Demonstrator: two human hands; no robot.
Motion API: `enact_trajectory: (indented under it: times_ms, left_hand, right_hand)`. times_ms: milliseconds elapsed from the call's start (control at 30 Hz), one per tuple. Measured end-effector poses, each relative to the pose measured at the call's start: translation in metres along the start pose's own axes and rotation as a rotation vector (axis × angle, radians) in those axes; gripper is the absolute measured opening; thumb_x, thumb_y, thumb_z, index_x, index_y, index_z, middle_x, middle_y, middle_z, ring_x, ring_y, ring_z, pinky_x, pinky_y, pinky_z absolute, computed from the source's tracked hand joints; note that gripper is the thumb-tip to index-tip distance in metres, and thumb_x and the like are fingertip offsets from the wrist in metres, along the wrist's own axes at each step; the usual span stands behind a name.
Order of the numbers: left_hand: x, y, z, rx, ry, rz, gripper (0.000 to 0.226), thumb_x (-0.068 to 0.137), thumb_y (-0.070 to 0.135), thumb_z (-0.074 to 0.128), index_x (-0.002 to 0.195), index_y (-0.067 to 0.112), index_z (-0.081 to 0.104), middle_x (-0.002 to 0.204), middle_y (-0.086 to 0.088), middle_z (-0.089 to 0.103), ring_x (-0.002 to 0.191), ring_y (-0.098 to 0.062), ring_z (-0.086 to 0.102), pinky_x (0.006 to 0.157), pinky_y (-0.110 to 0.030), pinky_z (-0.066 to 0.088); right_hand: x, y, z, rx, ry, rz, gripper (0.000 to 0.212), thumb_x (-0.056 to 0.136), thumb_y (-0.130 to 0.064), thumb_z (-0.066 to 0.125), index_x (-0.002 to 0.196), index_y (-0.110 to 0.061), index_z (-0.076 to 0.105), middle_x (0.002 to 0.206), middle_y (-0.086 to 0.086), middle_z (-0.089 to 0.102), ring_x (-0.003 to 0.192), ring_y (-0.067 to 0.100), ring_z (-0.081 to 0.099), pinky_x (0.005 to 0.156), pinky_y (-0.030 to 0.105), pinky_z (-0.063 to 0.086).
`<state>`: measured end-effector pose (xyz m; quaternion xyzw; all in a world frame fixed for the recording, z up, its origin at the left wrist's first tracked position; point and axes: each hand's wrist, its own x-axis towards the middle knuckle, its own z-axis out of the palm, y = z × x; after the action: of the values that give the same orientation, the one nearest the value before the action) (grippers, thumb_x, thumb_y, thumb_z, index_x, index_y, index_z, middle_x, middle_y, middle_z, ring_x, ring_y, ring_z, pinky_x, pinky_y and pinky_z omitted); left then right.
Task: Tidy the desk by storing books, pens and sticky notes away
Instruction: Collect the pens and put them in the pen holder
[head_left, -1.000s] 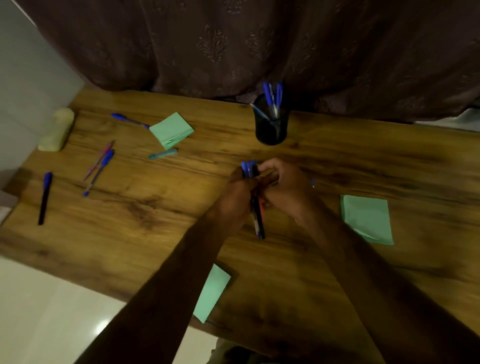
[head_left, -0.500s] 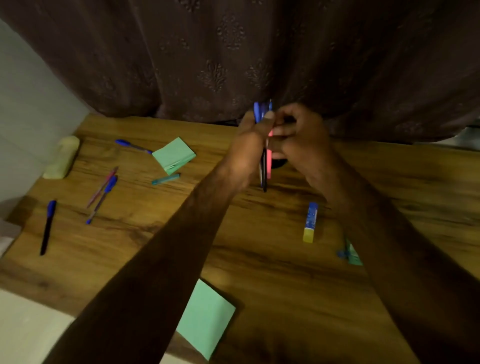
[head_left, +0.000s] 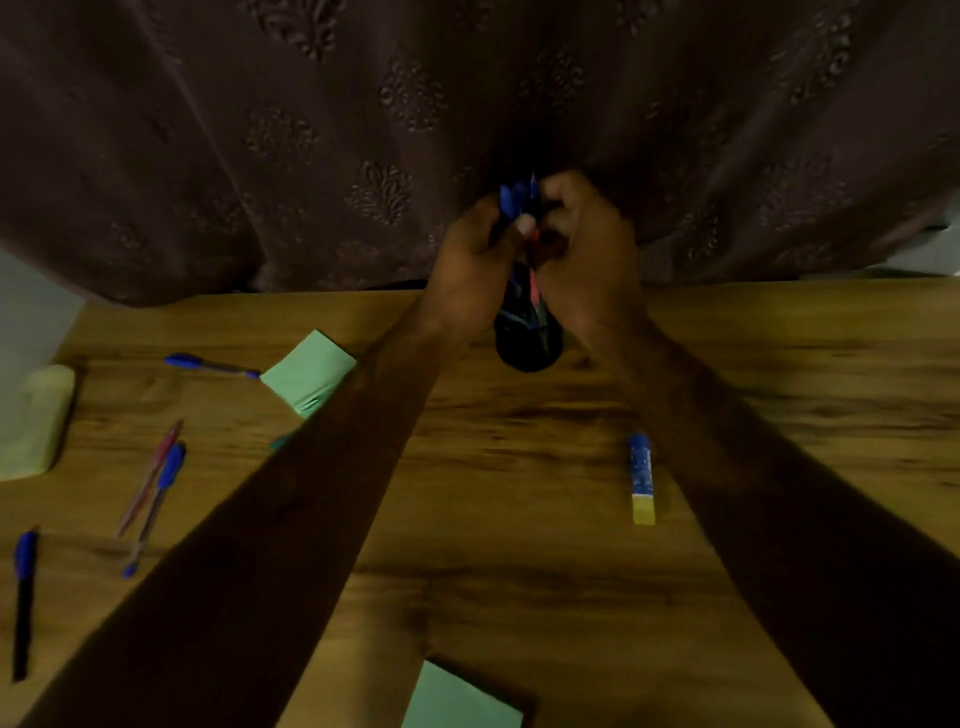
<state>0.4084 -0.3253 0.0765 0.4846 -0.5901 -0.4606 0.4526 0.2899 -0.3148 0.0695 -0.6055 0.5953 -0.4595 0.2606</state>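
1. While both hands meet above the black pen cup (head_left: 527, 345), the left hand (head_left: 475, 265) is closed around a bundle of pens (head_left: 514, 200) whose blue caps stick up past its knuckles.
2. The right hand (head_left: 587, 249) is curled against the same bundle from the other side; whether it grips a pen itself cannot be told, since the fingers hide it.
3. Below the hands, pen shafts, one of them pinkish red, reach down into the cup's mouth.
4. The cup stands on a wooden bench (head_left: 519, 519) with a strong brown grain, close to its far edge.
5. Behind the cup hangs a dark brown curtain (head_left: 311, 130) with a raised floral pattern, filling the whole upper view.
6. Left of the cup, a green sticky-note pad (head_left: 306, 376) lies with a blue pen (head_left: 208, 364) just beside it.
7. Farther left of the cup, a pink pen (head_left: 150, 475) and a blue-capped pen (head_left: 156, 504) lie side by side, and a black pen with a blue cap (head_left: 23, 597) lies near the bench's left edge.
8. A pale yellow oblong object (head_left: 36, 421) rests at the far left, against a pale wall (head_left: 31, 322).
9. Nearer than the cup and to its right, a blue and yellow glue stick (head_left: 641, 478) lies flat.
10. A second green pad (head_left: 457, 701) sits at the bench's near edge, well apart from the cup.
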Motion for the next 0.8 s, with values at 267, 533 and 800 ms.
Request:
enact_trajectory:
  times_ms: [267,533,800]
  left_hand:
    - [0.003,-0.030,-0.011,0.288,-0.015,-0.034,0.029,0.093,0.010,0.058,0.121,0.014,0.064,0.096,0.006,0.067,0.094,-0.017,0.066,0.088,-0.043,0.055]
    - [-0.004,-0.026,-0.013,0.439,0.019,-0.045,0.041,0.093,0.004,0.060,0.133,0.011,0.058,0.116,-0.001,0.059,0.109,-0.016,0.058,0.092,-0.028,0.050]
    - [-0.034,-0.010,-0.038,0.508,0.204,-0.003,0.037,0.085,0.008,0.069,0.120,0.021,0.064,0.123,-0.004,0.057,0.107,-0.013,0.060,0.097,-0.024,0.049]
  right_hand:
    - [-0.016,0.023,0.022,-0.106,-0.066,0.098,0.033,0.096,-0.012,0.066,0.123,-0.031,0.062,0.096,-0.010,0.073,0.089,0.014,0.072,0.079,0.045,0.063]
    - [-0.022,0.026,0.012,-0.027,-0.100,0.098,0.046,0.088,0.010,0.063,0.123,-0.020,0.066,0.102,-0.019,0.067,0.090,-0.008,0.065,0.078,0.007,0.050]
    - [-0.031,0.001,-0.001,-0.006,-0.074,-0.003,0.034,0.094,0.001,0.068,0.122,-0.019,0.068,0.115,-0.009,0.070,0.107,0.006,0.067,0.091,0.019,0.052]
